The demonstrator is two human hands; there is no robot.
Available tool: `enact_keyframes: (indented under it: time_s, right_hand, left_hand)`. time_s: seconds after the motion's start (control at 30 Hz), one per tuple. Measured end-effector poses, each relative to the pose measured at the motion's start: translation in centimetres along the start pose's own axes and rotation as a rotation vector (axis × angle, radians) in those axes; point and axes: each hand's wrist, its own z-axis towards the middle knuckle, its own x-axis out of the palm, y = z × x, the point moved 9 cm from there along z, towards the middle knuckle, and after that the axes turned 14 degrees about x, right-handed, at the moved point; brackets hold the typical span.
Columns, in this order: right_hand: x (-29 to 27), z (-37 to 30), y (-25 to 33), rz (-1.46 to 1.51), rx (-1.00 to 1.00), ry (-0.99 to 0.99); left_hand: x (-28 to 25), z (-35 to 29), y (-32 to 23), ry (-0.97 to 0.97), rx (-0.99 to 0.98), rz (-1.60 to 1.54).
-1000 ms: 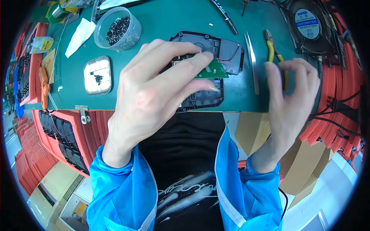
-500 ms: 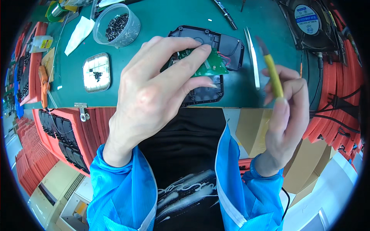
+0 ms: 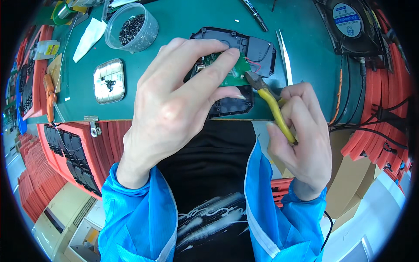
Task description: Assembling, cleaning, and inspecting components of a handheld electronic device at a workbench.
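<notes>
My left hand [image 3: 179,100] lies over a black plastic housing [image 3: 257,48] on the green mat [image 3: 174,26], its fingertips pinching a small green circuit board [image 3: 231,72] lifted at the housing's middle. My right hand [image 3: 301,135] grips yellow-handled cutting pliers [image 3: 273,105], whose jaws point up-left and touch the board's right edge near thin red wires [image 3: 253,63]. Much of the housing is hidden under my left hand.
A clear cup of dark screws [image 3: 133,26] and a shiny metal tray [image 3: 109,81] with a few screws sit to the left. Metal tweezers [image 3: 284,56] lie right of the housing, a black fan [image 3: 349,24] at the far right. Red foam trays [image 3: 70,144] hang below the table edge.
My right hand picked the yellow pliers off the mat, raised them, then swung their jaws down to the circuit board's right edge. My left hand kept holding the board.
</notes>
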Motion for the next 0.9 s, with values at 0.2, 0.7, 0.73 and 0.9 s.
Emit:
enact_keyframes:
  time_s: [0.2, 0.7, 0.73, 0.9]
  right_hand:
    - [-0.7, 0.0, 0.1, 0.085, 0.028, 0.024]
    - [0.3, 0.6, 0.5, 0.037, 0.016, -0.015]
    - [0.4, 0.6, 0.6, 0.038, 0.005, -0.007]
    - [0.5, 0.7, 0.5, 0.038, 0.023, 0.018]
  left_hand:
    - [0.2, 0.0, -0.4, -0.022, 0.028, 0.03]
    - [0.5, -0.2, -0.8, -0.03, 0.051, 0.044]
    - [0.5, -0.2, -0.8, -0.03, 0.048, 0.043]
    - [0.4, -0.2, -0.8, -0.02, 0.041, 0.046]
